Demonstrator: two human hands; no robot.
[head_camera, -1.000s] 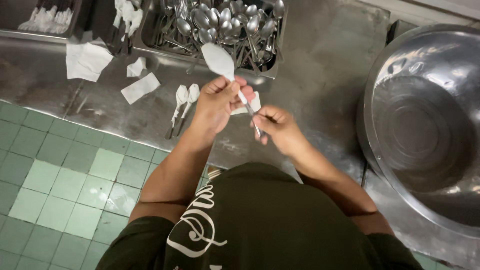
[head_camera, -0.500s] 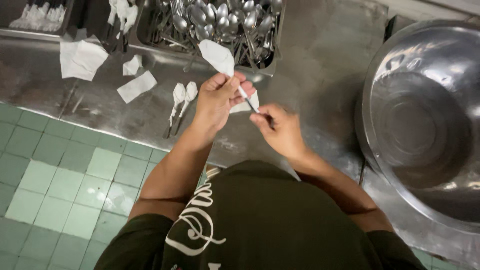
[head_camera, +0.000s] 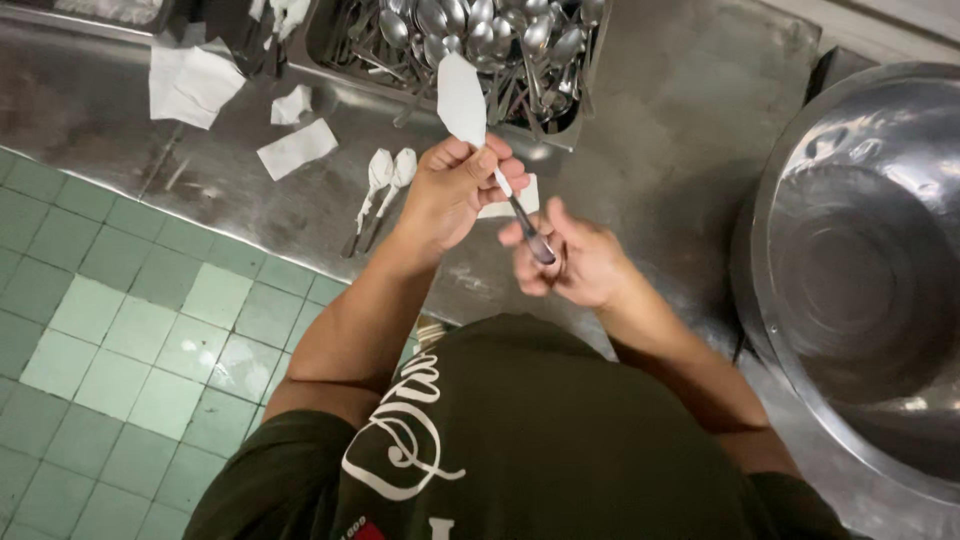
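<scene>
While the person stands at the steel worktop, the left hand is curled shut around the upper part of a spoon whose bowl end is wrapped in a white paper napkin sticking up above the fist. Just beside it, the right hand pinches the spoon's dark handle end between thumb and fingers, the other fingers loosely bent. Behind the left hand sits a metal tray heaped with spoons. To that hand's left lie two wrapped spoons and loose napkin pieces. Well to the right of both hands rests a big steel bowl.
</scene>
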